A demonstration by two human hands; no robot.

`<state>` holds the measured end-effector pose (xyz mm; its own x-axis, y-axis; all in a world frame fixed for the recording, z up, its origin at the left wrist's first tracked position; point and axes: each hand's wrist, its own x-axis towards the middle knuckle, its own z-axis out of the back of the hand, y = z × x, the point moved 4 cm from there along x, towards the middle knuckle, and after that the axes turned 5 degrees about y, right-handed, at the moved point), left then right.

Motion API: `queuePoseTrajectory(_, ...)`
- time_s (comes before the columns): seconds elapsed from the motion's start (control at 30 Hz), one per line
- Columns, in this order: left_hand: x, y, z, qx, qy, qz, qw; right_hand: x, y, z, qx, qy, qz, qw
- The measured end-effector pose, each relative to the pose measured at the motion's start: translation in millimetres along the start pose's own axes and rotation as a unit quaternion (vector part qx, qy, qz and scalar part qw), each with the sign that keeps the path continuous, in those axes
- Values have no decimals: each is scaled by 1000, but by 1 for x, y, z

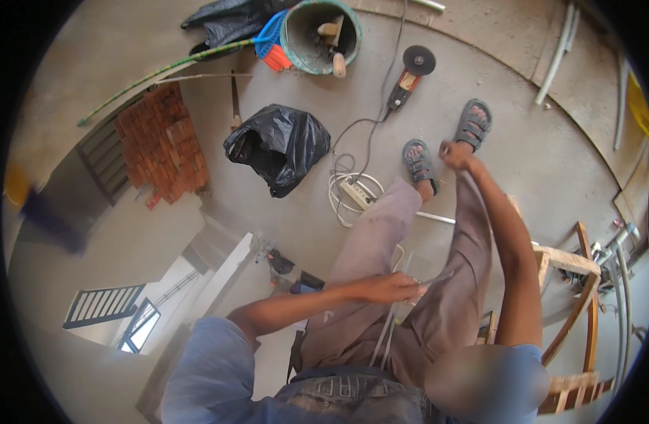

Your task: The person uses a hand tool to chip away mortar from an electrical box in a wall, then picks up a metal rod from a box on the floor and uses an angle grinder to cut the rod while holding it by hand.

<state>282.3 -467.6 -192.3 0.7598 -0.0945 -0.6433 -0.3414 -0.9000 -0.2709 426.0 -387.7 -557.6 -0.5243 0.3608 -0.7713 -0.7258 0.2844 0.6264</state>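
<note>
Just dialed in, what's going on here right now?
A person stands on a bare concrete floor handling thin metal rods. The left hand grips them at thigh height; the right hand is stretched out, pinching the far end of one. Ahead lie an angle grinder, a coiled extension cord, a black plastic bag, a bucket and stacked bricks.

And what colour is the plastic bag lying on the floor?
Black; the plastic bag shows best in the head view.

- bare grey concrete floor (218, 92) in bright daylight
- stack of red bricks (163, 143) at an open floor edge
- railing (102, 305) and window (142, 326) on the lower level
- wooden frame (582, 283) at right
</note>
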Motion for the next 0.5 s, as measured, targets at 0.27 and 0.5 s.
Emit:
queuePoseTrajectory(0.27, 79, 21, 110, -304, -271, -119, 905, 171, 22, 13, 253, -198, -84, 943)
queuePoseTrajectory(0.5, 91, -56, 118, -263, -146, -270, 915, 270, 19, 26, 332, -324, 161, 871)
